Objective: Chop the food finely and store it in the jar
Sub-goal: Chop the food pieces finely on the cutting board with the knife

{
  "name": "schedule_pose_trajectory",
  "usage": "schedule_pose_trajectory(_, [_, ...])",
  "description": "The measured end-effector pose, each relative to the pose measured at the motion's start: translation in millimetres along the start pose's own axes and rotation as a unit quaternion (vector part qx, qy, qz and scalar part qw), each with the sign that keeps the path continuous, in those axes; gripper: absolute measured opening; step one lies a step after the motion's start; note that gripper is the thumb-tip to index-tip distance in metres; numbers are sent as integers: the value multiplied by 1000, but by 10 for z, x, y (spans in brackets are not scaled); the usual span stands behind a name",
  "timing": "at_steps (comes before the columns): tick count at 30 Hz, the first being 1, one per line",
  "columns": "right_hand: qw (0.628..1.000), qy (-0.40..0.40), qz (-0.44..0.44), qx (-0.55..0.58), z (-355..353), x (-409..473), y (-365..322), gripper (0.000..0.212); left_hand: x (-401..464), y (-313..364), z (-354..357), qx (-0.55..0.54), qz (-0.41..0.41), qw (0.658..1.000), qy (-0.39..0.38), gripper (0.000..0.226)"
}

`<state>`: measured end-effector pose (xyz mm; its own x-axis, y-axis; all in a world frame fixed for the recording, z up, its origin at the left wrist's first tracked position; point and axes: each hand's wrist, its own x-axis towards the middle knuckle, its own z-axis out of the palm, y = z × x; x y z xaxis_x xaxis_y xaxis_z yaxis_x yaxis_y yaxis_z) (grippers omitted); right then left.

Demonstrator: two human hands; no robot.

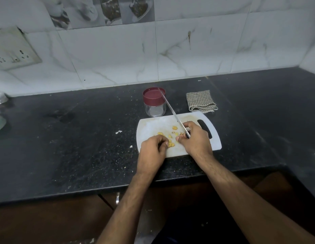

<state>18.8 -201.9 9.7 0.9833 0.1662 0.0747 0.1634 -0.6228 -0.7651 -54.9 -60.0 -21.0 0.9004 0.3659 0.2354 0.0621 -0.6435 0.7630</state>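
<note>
The right hand is gripping a knife, its fingers curled around the handle, which is hidden inside the fist, while the long thin blade is pointing up and away toward the far left, crossing in front of the jar. The left hand is resting at the near left corner of the white cutting board, its fingers curled in and pinching or steadying a yellow piece; exactly which piece cannot be made out.

The yellow food pieces are lying scattered on the middle of the board, between the two hands. They are looking small, light and probably a little moist, so they are likely to roll or stick to the blade; they are best pinned from above with bent fingertips kept back from the edge. They are still coarse, so the chopping seems only partly done.

The jar is standing just beyond the far edge of the board, clear-walled, apparently holding nothing, with its dark red lid still on. It is looking light and smooth, best taken around the body while the lid is twisted off.

The worktop is a dark speckled stone slab with crumbs and pale scraps lying to the left of the board. A folded checked cloth is sitting to the right of the jar. Behind, pale marbled tiles are covering the wall, with a switch plate at the far left.
</note>
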Motion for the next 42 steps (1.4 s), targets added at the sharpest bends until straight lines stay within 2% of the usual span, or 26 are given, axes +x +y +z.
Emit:
schedule_pose_trajectory(4, [999,21,-20,-38,-38,9,33,31,-2,-24,26,-12,5,1000,16,7])
schedule_pose_trajectory(10, [998,31,-39,-23,-334,-161,75,33,117,39,77,9,-17,999,26,4])
schedule_pose_trajectory(15, [999,-33,-3,14,-495,-332,198,17,105,47,122,46,29,997,53,6])
schedule_pose_trajectory(18, [997,-70,3,10,-494,-433,219,23,48,49,74,32,51,995,77,7])
schedule_pose_trajectory(21, [996,-87,-20,-30,-463,-517,164,20,61,-64,-97,59,50,993,87,13])
schedule_pose_trajectory(25, [986,-127,-67,-84,-355,-640,-1,16,96,-295,-358,74,3,995,64,28])
schedule_pose_trajectory(29, [971,-161,-100,-148,-254,-724,-154,14,62,-429,-426,48,-31,998,-2,33])
schedule_pose_trajectory(36, [946,-220,-82,-222,-152,-775,-283,24,58,-471,-421,-16,-46,999,26,16])
schedule_pose_trajectory(42, [934,-241,-59,-256,-64,-687,-363,17,35,-499,-407,-34,-45,998,35,11])
